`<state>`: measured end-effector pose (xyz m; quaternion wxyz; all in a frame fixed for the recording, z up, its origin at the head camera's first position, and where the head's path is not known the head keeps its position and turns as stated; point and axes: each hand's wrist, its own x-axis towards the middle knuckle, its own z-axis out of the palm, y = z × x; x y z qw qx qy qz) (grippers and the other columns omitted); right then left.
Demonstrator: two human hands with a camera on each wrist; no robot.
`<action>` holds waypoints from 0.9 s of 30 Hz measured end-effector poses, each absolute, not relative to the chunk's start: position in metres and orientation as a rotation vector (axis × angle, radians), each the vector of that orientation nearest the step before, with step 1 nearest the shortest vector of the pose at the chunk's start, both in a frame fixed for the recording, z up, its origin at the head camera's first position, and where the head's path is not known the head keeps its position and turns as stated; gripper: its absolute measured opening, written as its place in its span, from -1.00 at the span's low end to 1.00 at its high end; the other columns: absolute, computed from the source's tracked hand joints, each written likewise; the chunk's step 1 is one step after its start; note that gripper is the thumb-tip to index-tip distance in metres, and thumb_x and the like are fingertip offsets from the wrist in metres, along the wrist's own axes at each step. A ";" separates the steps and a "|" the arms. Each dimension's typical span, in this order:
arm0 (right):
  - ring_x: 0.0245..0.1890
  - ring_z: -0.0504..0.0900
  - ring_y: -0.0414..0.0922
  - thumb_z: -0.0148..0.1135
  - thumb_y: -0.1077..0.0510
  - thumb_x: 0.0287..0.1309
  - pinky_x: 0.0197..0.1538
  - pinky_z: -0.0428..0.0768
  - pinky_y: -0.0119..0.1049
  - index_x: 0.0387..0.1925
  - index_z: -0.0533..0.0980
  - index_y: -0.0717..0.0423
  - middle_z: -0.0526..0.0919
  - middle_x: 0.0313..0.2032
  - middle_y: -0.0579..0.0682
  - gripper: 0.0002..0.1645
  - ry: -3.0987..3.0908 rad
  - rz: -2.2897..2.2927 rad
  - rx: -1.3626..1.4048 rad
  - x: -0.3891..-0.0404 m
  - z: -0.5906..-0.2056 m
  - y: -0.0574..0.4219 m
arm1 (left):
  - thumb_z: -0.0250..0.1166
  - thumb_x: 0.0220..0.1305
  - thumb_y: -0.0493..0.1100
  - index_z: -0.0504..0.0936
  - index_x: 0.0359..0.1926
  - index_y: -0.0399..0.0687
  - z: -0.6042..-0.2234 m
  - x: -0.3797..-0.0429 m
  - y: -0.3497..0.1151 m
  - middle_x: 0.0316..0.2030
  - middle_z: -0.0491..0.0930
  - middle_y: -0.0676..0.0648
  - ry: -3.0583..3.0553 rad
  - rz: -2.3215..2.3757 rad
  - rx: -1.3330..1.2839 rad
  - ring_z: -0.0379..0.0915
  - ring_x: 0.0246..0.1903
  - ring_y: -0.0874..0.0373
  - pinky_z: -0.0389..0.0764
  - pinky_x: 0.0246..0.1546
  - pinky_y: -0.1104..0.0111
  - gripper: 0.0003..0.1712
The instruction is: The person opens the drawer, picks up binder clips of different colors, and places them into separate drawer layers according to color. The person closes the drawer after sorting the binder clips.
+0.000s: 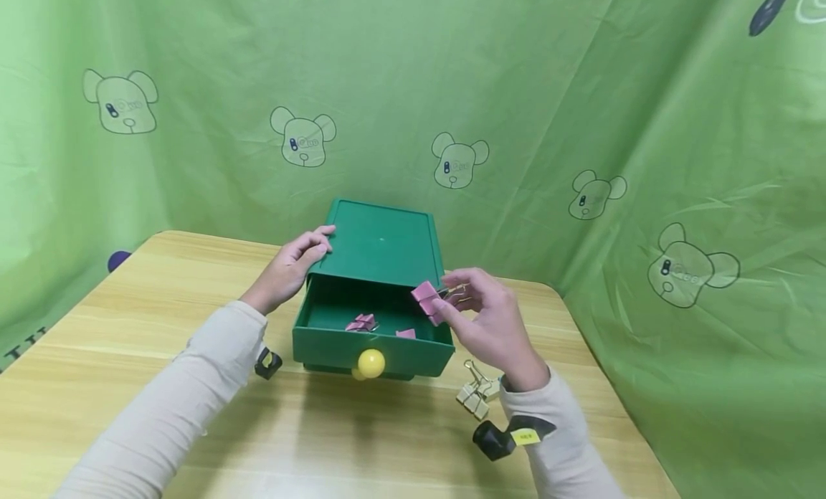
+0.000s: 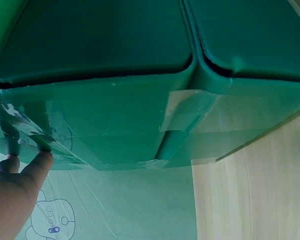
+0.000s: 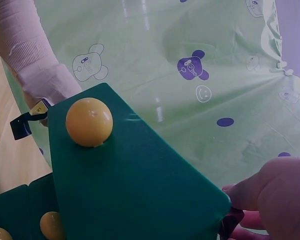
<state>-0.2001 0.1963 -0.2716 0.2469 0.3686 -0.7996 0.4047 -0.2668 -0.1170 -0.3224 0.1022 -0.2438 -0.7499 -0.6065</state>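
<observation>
A green drawer box [image 1: 383, 241] stands on the table with its upper drawer [image 1: 323, 341] pulled out, a yellow round knob [image 1: 371, 363] on the front. My left hand [image 1: 287, 266] rests against the box's upper left edge, fingers fairly extended; the left wrist view shows its fingertips [image 2: 42, 155] at the side wall. Over the drawer's right side, my right hand [image 1: 484, 316] pinches a pink binder clip [image 1: 425, 295] by its metal handles. Inside the drawer lie a pink binder clip [image 1: 361, 322] and, partly hidden by the front wall, another pink piece [image 1: 406, 334].
Cream-yellow binder clips [image 1: 474, 398] lie on the wooden table [image 1: 258, 442], right of the box and near my right wrist. Lower drawers with yellow knobs [image 3: 52, 225] show beneath the pulled-out one. A green printed curtain [image 1: 387, 76] hangs behind and to the right.
</observation>
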 end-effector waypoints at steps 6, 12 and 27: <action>-0.43 0.69 -0.10 0.42 0.43 -0.02 -0.29 0.68 -0.31 -0.14 0.53 0.36 0.63 -0.24 0.15 -0.65 -2.201 1.100 1.013 -0.200 -0.273 0.194 | -0.11 0.55 -0.14 0.42 -0.11 -0.29 -0.322 -0.267 -0.117 0.41 0.18 -0.16 -2.213 -1.795 -0.721 -0.07 0.44 0.01 -0.02 0.40 0.07 -0.72; -0.44 0.68 -0.13 0.43 0.43 -0.03 -0.30 0.68 -0.32 -0.14 0.54 0.34 0.62 -0.24 0.13 -0.64 -2.206 1.100 1.027 -0.201 -0.276 0.192 | -0.11 0.55 -0.15 0.42 -0.11 -0.29 -0.322 -0.266 -0.117 0.41 0.17 -0.16 -2.208 -1.799 -0.728 -0.07 0.44 0.00 -0.01 0.40 0.06 -0.73; -0.36 0.66 -0.11 0.39 0.40 0.04 -0.22 0.67 -0.29 -0.09 0.54 0.33 0.64 -0.21 0.14 -0.65 -2.212 1.104 1.017 -0.202 -0.278 0.198 | -0.10 0.55 -0.14 0.42 -0.11 -0.28 -0.323 -0.267 -0.117 0.41 0.18 -0.15 -2.206 -1.800 -0.718 -0.06 0.44 0.02 -0.02 0.40 0.07 -0.72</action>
